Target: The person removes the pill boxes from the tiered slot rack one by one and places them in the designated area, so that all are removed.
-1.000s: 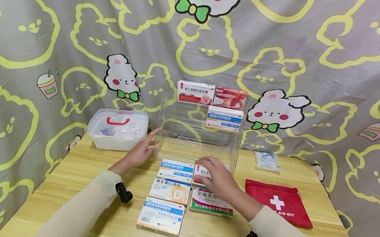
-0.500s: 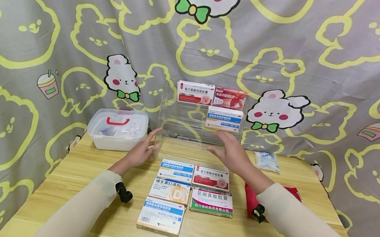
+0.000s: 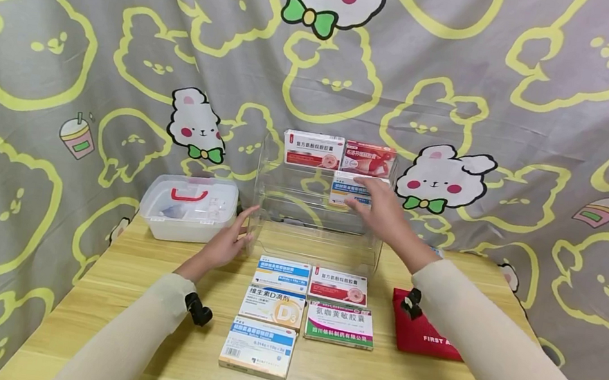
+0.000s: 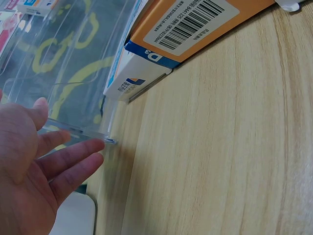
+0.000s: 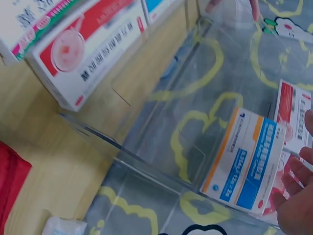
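Note:
A clear plastic tiered rack (image 3: pixel 313 227) stands at the back of the table. My left hand (image 3: pixel 223 243) is at its left side, fingers extended; in the left wrist view the fingertips lie by the rack's lower corner. My right hand (image 3: pixel 385 214) is at the blue-and-white medicine box (image 3: pixel 342 190) on the second tier, covering its right part in the head view. The right wrist view has those fingers spread beside the box's top edge, with no clear grip. Above it, on the top tier, are a white-and-red medicine box (image 3: pixel 312 150) and a red medicine box (image 3: pixel 369 159).
Before the rack lie several medicine boxes, among them a vitamin D box (image 3: pixel 272 305), a green-and-pink box (image 3: pixel 341 325) and a white-and-red box (image 3: pixel 339 286). A lidded plastic case (image 3: pixel 187 209) stands left; a red first aid pouch (image 3: pixel 422 330) lies right, partly behind my right sleeve.
My right hand has risen from the white-and-red box on the table to the blue-and-white box on the second tier. The left hand has stayed by the rack's side.

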